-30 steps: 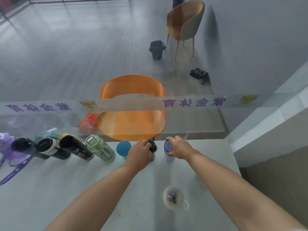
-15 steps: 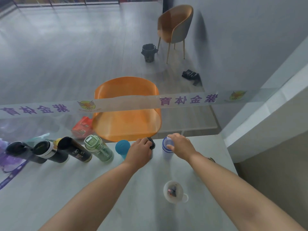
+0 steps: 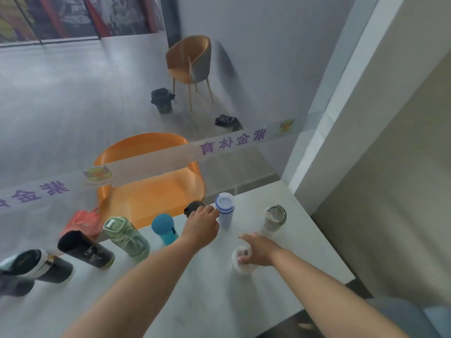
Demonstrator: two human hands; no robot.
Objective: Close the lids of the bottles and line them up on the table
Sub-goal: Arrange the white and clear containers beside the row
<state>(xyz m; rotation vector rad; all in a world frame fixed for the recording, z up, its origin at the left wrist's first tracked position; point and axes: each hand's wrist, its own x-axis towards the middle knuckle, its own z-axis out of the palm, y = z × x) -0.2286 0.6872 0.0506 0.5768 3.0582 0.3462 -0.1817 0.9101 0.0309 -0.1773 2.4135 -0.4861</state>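
Observation:
Along the table's far edge stands a row of bottles: a black-and-silver one, a black one, a green one, a teal one, a dark one with a black lid and a white one with a blue-ringed lid. My left hand grips the dark bottle from the near side and hides most of its body. Nearer to me, my right hand holds a small white cup by its rim, fingers curled over the edge. A clear bottle with a grey lid stands apart at the right.
The pale table ends against a glass pane with a printed strip. Behind the glass are an orange chair and a red bag. A wall corner closes the right side.
My right hand has let go of the white blue-ringed bottle and come back toward me onto the white cup. My left hand stays on the dark bottle. The view has shifted right.

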